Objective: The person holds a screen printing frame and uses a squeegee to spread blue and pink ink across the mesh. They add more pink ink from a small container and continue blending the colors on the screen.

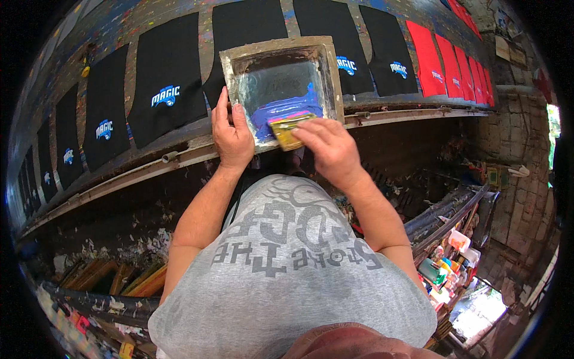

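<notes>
Evidently you were partway along a row, with the framed screen [275,45] laid over the lower part of one black fabric panel [248,24] on the long table [205,48]. Your right hand [330,148] was closed on a yellow squeegee [286,133] at the near edge of the screen. Your left hand [234,136] lay against the screen's left bar, close to the near corner; whether it clasped the wood or only pressed on it could not be told from this view.

Blue ink [302,103] covered the near part of the mesh, while the far part looked dark, with no such thick layer. As for the panel under the screen, its near end was hidden, so nobody could say whether a mark had reached the cloth; I judged this one unfinished, since the screen was on it and the squeegee in your grip.

Left of the screen, the neighbouring black panel [164,63] bore a white-and-blue print [165,96], and so did those beyond it, though the farthest were too small to check. Right of the screen, two black panels were printed too, the nearer print [346,66] partly covered by the frame. Well beyond, the nearer red panels [426,54] carried small pale marks.
</notes>
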A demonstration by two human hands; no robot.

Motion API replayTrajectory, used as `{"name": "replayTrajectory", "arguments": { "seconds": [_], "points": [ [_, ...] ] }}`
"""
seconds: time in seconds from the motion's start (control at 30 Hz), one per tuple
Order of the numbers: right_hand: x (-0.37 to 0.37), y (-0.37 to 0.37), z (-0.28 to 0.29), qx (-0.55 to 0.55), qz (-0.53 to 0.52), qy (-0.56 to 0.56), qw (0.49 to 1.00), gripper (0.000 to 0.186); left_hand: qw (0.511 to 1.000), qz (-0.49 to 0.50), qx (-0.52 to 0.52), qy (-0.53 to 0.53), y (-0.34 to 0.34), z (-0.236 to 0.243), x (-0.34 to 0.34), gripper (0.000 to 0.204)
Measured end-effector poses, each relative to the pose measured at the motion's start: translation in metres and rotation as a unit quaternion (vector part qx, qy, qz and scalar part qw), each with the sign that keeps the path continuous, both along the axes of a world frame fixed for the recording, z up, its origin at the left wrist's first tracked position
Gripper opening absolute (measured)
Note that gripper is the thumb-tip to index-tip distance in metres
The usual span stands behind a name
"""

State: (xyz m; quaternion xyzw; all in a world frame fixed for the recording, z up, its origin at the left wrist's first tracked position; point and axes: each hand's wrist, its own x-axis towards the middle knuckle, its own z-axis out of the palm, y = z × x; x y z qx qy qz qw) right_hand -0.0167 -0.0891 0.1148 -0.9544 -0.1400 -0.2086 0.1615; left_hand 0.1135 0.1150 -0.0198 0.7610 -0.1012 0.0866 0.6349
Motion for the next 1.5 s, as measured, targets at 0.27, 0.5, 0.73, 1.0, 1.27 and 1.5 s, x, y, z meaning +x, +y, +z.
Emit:
{"name": "replayTrajectory", "arguments": {
  "seconds": [0.27, 0.5, 0.73, 1.0, 1.27, 1.5],
  "points": [
    [0.019, -0.033, 0.034, 0.064, 0.001, 0.091, 0.994, 0.043, 1.0, 0.013, 0.006, -0.016, 0.0, 0.004, -0.004, 0.052],
    [-0.002, 0.012, 0.008, -0.011, 0.03, 0.071, 0.997, 0.041, 1.0, 0.014, 0.012, -0.006, 0.0, 0.006, -0.004, 0.051],
    [-0.016, -0.017, -0.005, -0.012, -0.025, 0.022, 0.999, 0.042, 1.0, 0.008, 0.009, -0.012, 0.0, 0.007, -0.003, 0.052],
    [-0.002, -0.019, 0.001, -0.001, -0.019, -0.003, 1.0, 0.042, 1.0, 0.004, -0.004, -0.017, -0.002, 0.005, -0.002, 0.051],
    [-0.012, -0.016, -0.006, -0.012, -0.019, -0.004, 1.0, 0.037, 1.0, 0.007, 0.004, -0.002, -0.001, 0.008, -0.004, 0.051],
    [-0.007, -0.008, -0.003, -0.02, 0.02, 0.001, 1.0, 0.035, 1.0, 0.009, 0.016, -0.009, 0.0, 0.01, -0.003, 0.051]
  ]
}}
